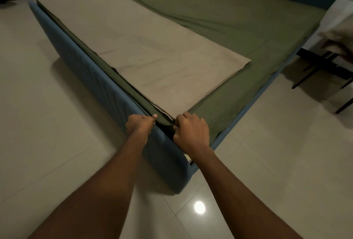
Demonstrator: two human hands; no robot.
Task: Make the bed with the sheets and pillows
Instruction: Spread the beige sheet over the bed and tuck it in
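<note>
At the near corner of the bed, seen from the head camera, both hands work the edge of the green sheet (219,28) where it meets the blue bed frame (107,87). The left hand (140,125) is clenched, its fingertips pinching the dark fold of sheet right at the corner, and the right hand (192,130) is curled over the same fold just beside it, fingers tucked down toward the gap between mattress and frame. Spread flat over the mattress, the green sheet looks mostly smooth, with a few soft creases running toward the far side. A folded tan sheet (133,47) lies on top of it along the left side of the bed, its near corner almost touching the right hand. No pillows can be picked out for certain; pale bedding sits on a dark stand (322,66) at the right edge, too dim to identify. The step in hand seems to be tucking the fitted corner, so the task is early. Next, the fold likely needs pushing down into the gap, then the tan sheet opening out.
</note>
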